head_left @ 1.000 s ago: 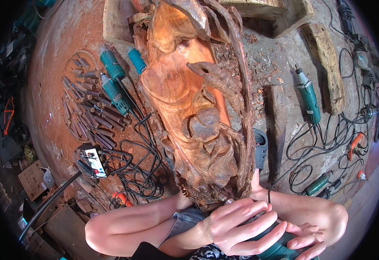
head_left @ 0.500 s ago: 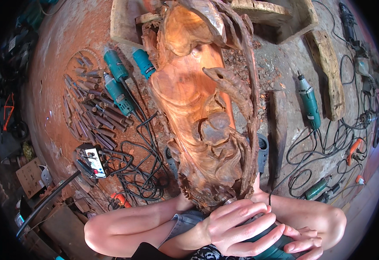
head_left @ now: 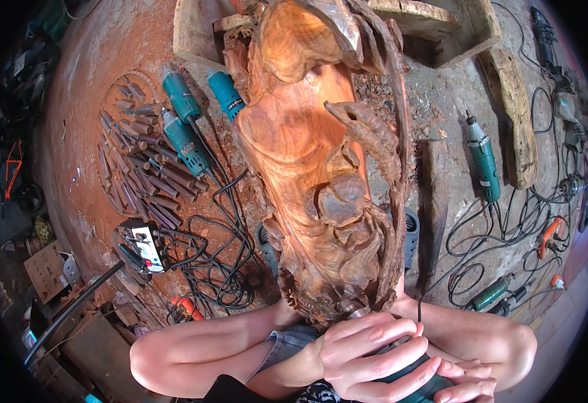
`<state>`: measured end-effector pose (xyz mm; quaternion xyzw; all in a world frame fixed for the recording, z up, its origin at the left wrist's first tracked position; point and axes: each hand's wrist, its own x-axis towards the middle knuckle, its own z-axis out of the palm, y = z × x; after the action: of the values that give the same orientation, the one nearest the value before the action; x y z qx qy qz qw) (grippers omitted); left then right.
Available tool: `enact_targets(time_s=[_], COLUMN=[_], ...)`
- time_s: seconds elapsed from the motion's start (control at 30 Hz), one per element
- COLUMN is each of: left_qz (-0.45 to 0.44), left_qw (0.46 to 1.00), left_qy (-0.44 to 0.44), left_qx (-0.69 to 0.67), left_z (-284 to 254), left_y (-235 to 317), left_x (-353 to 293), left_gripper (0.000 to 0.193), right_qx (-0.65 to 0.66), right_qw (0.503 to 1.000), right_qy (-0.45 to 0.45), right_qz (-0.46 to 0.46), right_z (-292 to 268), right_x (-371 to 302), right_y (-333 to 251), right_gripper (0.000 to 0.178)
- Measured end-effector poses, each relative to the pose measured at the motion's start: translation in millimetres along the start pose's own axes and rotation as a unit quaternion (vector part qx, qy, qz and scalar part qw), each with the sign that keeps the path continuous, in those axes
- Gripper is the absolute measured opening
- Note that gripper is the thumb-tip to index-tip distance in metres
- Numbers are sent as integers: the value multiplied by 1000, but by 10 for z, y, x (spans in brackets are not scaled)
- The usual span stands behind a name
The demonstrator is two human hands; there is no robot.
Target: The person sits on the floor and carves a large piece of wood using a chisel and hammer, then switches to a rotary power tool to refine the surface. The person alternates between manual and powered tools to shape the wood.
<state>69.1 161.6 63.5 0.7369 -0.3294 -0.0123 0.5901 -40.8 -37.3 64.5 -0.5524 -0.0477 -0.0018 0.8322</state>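
A large carved wood piece (head_left: pixel 287 148), orange-brown with rough dark edges and curling branches, stretches away from between my bent legs. My left hand (head_left: pixel 368 352) is wrapped over the front of a teal die grinder (head_left: pixel 415 383). The grinder's metal nose (head_left: pixel 356 313) points at the carving's near end; its tip is hidden against the dark wood, so contact cannot be made out. My right hand (head_left: pixel 465 381) grips the rear of the same tool at the lower edge, fingers curled round it.
Left of the carving lie several chisels and gouges (head_left: pixel 143 161), teal power tools (head_left: pixel 185 142), tangled black cables (head_left: pixel 220 269) and a control box (head_left: pixel 143 248). On the right are another teal grinder (head_left: pixel 483 161), wooden beams (head_left: pixel 512 117) and more cords. A wooden trough (head_left: pixel 475 33) stands beyond.
The carving sits slightly farther right in the picture, with the floor things shifted a little too. Both hands keep their hold on the grinder with hardly any movement.
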Motion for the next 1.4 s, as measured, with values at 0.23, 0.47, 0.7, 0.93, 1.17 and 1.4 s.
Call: enact_targets(time_s=[0.23,0.47,0.7,0.93,1.17,1.4], left_qz=[70,54,48,41,18,38], left_qw=[997,991,991,992,993,990], left_qy=[-7,-56,-43,-52,-57,-61], left_qx=[40,106,121,106,99,125], left_z=[88,182,198,207,224,227], left_y=[-5,-53,-103,-89,-37,-42], left_x=[23,56,33,57,62,68], left_gripper=[30,32,33,33,34,33], right_qx=[17,60,86,34,57,45], right_qw=[1000,994,995,997,996,995], right_qy=[-4,91,37,67,72,89], right_qz=[-1,-27,-39,-25,11,-21], right_z=[1,63,-121,-65,-78,-46], right_x=[195,-187,-66,-79,-32,-98], right_y=[-55,-136,-79,-120,-229,-152], right_gripper=[62,62,68,65,65,66])
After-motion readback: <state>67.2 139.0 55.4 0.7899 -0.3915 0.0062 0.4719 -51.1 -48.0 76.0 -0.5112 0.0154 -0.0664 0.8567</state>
